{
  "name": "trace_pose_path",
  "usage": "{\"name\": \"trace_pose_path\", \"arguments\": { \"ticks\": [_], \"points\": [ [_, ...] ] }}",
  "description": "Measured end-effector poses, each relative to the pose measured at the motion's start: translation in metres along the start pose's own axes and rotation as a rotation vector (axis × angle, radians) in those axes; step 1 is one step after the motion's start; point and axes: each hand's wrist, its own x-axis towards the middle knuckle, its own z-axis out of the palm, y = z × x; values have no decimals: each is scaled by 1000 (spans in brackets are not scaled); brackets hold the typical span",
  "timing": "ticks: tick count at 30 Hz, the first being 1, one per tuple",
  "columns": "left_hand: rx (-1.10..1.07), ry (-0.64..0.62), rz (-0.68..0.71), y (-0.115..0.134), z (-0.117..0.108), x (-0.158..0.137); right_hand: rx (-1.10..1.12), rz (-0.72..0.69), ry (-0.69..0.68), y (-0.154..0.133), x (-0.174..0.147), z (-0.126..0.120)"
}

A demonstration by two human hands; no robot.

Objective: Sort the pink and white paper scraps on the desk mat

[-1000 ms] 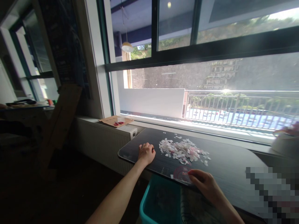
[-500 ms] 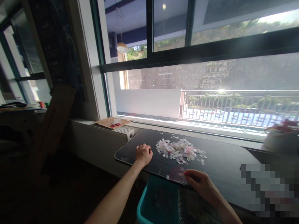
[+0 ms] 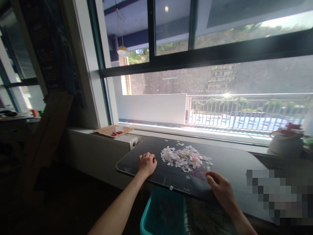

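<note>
A loose heap of small white and pinkish paper scraps [image 3: 183, 157] lies on the dark table [image 3: 232, 182]. My left hand [image 3: 147, 164] rests on the table to the left of the heap, fingers curled inward; whatever they may hold is hidden. Between the thumb and fingers of my right hand [image 3: 221, 186] is the edge of a thin see-through sheet with pink markings [image 3: 199, 174]. This sheet is held low over the table by the heap's near edge. One white scrap [image 3: 171, 187] lies apart at the table's front edge.
Below the front edge stands a teal plastic bin [image 3: 146, 209]. Red-handled scissors [image 3: 116, 133] lie on brown paper [image 3: 101, 131] on the sill. A white pot with a plant [image 3: 285, 145] stands at the right. A board [image 3: 52, 120] leans at the left.
My right hand has moved the see-through sheet forward and to the right, toward the heap. My left hand stays resting on the table. The view has shifted slightly right.
</note>
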Motion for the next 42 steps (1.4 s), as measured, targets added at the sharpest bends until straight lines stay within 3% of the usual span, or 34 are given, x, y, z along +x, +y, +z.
{"name": "trace_pose_path", "arguments": {
  "ticks": [6, 11, 16, 21, 27, 35, 40, 42],
  "points": [
    [-10, 1, 14, -1, 0, 1, 60, -98, -148, -3, -3, 6],
    [-9, 0, 10, 0, -1, 1, 45, -89, -125, -3, -3, 7],
    [-12, 0, 7, 0, 0, 1, 127, -131, -360, -10, -5, 7],
    [4, 0, 0, 0, 0, 1, 145, -118, -362, -15, -8, 16],
    [1, 0, 8, -2, 1, 1, 195, -150, -469, -25, -17, 30],
    [-12, 4, 4, -1, 3, 1, 201, -152, -484, -24, -18, 31],
    [-14, 10, 9, -2, 4, 1, 204, -98, -258, -22, -19, 24],
    [-15, 11, 9, -3, 4, 1, 159, -102, -233, -22, -19, 23]
  ]
}}
